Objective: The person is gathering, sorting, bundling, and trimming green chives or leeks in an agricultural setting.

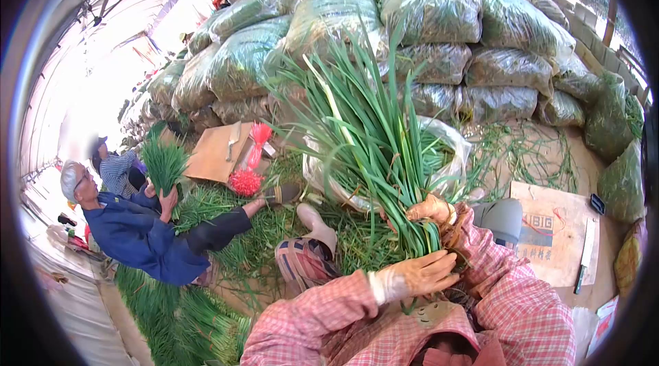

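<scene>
A big bunch of long, flat green leafy stalks [384,139] fans out in front of me, tips pointing away. My right hand [432,211], in a soiled orange-tan glove, is closed around its lower part. My left hand [420,274], gloved alike with a white cuff, lies with fingers stretched out against the bunch's lower end. Its palm is hidden. Behind the bunch stands a white plastic bag [449,150] with more green leaves inside. Loose leaves [364,239] cover the ground below.
To the right lie a cardboard sheet [549,256] and a knife [585,256]. A co-worker [137,229] at left holds a green bunch. Near them are a board [209,153] and red ties [246,180]. Stacked filled plastic sacks [432,12] line the back.
</scene>
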Demonstrator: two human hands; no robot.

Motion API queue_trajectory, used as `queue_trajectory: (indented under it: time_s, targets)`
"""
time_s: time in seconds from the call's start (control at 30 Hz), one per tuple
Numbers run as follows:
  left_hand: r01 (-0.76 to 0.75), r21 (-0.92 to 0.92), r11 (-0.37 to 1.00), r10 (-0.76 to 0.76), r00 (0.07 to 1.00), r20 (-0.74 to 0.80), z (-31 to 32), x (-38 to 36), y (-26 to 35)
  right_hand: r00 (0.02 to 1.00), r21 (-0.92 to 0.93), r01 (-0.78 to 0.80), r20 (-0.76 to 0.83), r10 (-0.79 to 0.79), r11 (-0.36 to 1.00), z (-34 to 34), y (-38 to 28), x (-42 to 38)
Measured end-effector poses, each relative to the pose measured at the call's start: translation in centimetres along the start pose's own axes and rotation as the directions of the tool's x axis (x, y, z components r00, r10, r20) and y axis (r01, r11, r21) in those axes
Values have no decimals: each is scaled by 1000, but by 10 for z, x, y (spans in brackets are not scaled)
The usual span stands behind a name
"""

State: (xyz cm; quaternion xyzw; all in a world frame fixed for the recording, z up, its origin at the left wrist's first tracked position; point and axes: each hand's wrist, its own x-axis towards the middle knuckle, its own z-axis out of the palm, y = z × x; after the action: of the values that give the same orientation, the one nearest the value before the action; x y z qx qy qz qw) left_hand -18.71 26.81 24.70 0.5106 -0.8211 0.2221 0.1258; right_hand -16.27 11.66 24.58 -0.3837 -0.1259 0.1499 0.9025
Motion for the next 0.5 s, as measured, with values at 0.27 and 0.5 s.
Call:
queue_trajectory:
  time_s: [0.27,0.5]
  targets:
    - [705,-704,90,-983,-50,-175,-113,-91,-47,998,-137,-38,48,45,990,-26,-4,-16]
    - [487,-873,-31,-991,-129,-37,-99,-61,-134,914,-348,-402,-209,348,847,-35,22,-43]
